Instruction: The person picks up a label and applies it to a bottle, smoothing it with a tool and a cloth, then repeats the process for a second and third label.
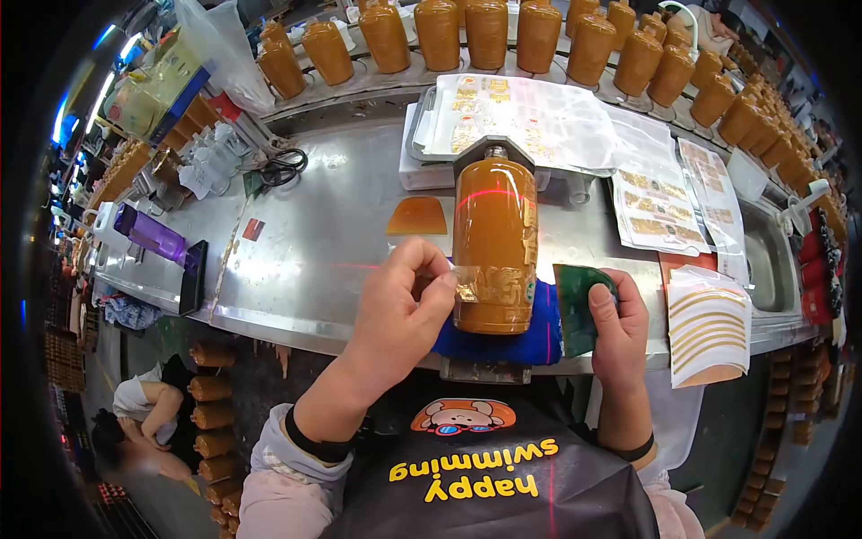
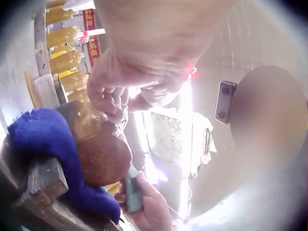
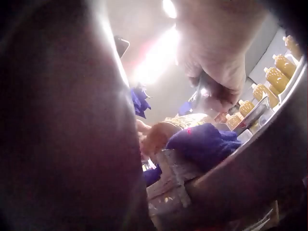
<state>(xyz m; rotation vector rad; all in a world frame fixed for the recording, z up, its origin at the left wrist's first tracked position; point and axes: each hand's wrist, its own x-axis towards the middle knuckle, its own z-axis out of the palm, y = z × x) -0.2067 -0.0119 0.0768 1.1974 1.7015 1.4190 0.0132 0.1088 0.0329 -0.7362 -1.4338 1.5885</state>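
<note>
A glossy brown bottle (image 1: 494, 216) lies on a blue cloth (image 1: 548, 332), its neck against a grey holder (image 1: 496, 142) and its base toward the person. Gold lettering (image 1: 505, 286) runs round the body near the base. At its left side the left hand (image 1: 395, 305) pinches a clear film (image 1: 465, 277) between thumb and fingers, the film reaching onto the gold lettering. Right of the bottle, the right hand (image 1: 621, 328) grips a dark green flat scraper (image 1: 576, 310), thumb on its face. The left wrist view shows the bottle's round base (image 2: 103, 159) and the scraper beside it.
An amber flat piece (image 1: 417, 216) lies left of the bottle on the metal table (image 1: 314, 225). Decal sheets (image 1: 660, 211) and a card with gold curved strips (image 1: 709, 328) are at right. Beyond stand rows of brown bottles (image 1: 440, 36). A purple object (image 1: 151, 234) is at left.
</note>
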